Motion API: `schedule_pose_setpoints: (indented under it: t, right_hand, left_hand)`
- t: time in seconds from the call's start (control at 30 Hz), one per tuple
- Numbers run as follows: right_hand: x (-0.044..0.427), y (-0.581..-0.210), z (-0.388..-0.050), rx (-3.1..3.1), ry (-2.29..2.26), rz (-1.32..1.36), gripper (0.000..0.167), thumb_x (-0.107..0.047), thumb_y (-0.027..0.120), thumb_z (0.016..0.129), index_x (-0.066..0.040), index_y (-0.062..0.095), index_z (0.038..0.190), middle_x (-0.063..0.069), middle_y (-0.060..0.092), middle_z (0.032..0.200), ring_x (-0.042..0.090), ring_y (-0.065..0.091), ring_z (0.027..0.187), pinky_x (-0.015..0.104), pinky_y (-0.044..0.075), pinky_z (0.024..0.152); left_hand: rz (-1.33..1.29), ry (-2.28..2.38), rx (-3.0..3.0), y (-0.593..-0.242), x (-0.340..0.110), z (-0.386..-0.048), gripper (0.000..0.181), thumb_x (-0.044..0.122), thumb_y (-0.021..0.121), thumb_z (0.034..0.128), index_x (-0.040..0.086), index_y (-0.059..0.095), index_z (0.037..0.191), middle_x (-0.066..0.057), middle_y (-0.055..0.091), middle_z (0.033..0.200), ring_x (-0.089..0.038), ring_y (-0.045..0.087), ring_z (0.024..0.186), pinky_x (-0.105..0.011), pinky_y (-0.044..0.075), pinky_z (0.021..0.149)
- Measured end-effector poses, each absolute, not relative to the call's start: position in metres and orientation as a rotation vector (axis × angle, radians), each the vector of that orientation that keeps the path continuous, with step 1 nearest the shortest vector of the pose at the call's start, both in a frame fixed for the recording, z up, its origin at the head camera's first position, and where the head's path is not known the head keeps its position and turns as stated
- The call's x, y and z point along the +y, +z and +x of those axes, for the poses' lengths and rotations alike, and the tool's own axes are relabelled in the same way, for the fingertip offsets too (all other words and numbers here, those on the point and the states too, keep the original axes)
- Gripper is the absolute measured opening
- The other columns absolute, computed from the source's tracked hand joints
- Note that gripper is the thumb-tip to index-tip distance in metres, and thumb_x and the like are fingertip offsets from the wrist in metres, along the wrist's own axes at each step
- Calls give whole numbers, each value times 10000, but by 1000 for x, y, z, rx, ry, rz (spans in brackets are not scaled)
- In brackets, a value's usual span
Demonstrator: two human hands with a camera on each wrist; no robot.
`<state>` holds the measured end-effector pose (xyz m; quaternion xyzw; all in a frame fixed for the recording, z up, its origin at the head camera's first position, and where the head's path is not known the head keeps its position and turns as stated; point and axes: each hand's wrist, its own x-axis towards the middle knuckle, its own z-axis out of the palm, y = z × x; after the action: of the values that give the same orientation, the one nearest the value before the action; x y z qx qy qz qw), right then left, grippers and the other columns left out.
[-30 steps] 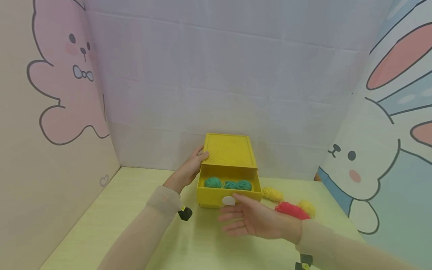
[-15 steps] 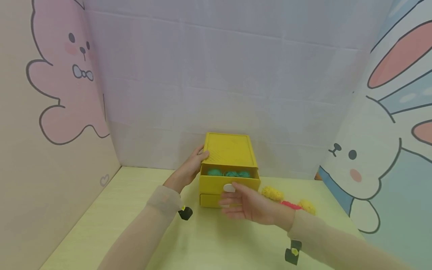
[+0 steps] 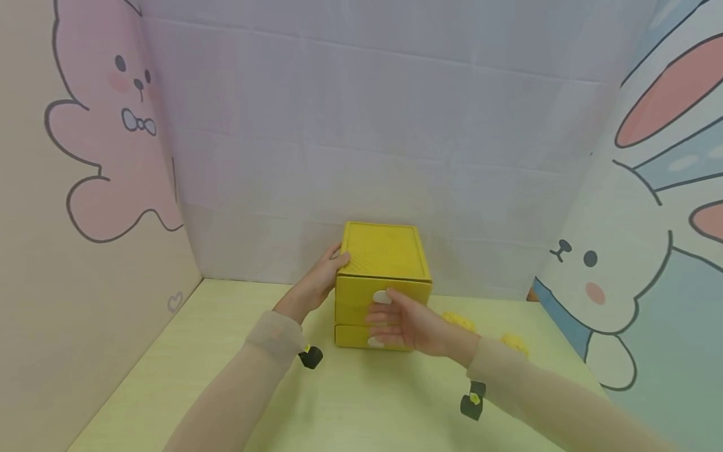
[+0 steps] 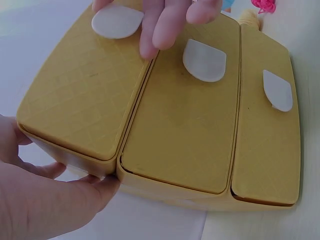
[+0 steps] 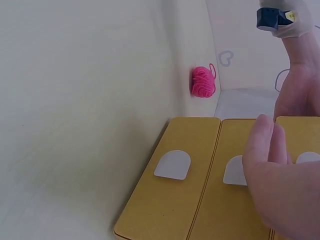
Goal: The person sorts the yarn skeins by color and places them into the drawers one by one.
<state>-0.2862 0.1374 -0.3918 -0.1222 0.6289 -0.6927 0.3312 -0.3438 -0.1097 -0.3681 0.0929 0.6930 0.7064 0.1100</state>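
A yellow drawer box (image 3: 384,251) stands against the back wall, all three drawers flush in the left wrist view. My left hand (image 3: 316,282) grips its left side, thumb at the top edge. My right hand (image 3: 420,326) is at the front, its thumb against the white tab (image 3: 381,297) of the top drawer (image 4: 75,100) and its fingers loosely extended below. The middle drawer's tab (image 4: 205,61) and bottom drawer's tab (image 4: 278,91) show in the left wrist view. What lies inside the drawers is hidden.
Two yellow yarn balls (image 3: 459,321) lie right of the box, partly behind the right arm. A pink yarn ball (image 5: 202,81) shows in the right wrist view. Cartoon-printed side walls and a pale back wall (image 3: 384,125) enclose the pale table (image 3: 226,376).
The top drawer has slid back into the box, and its green yarn balls have gone out of sight. My right hand has moved forward with it. My left hand has stayed put.
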Motion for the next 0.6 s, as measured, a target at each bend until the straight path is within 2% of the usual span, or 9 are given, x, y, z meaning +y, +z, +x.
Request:
schedule_pose_setpoints:
  t: [0.23,0.6]
  right_hand:
    - [138,-391,-292,1674,-1814,-339,778,-547,322,1149,77,331,1614,264,401,1647,460,438,1489,390,511,1121]
    - [134,-389,-293,1699,-1825,-308,748,-526,321,1154,59,326,1621,260,410,1644,458,411,1509,432,463,1172]
  left_hand:
    - [283,2078,2033,-366,-107,-343,678,334,431,1158,224,73,1723,-148,172,1751,-361,272,1582,-534,191,1304]
    - [297,2088,2026,-366,-107,-341,686,326,431,1159,203,59,1722,-148,148,1755,-349,247,1591,-516,199,1305]
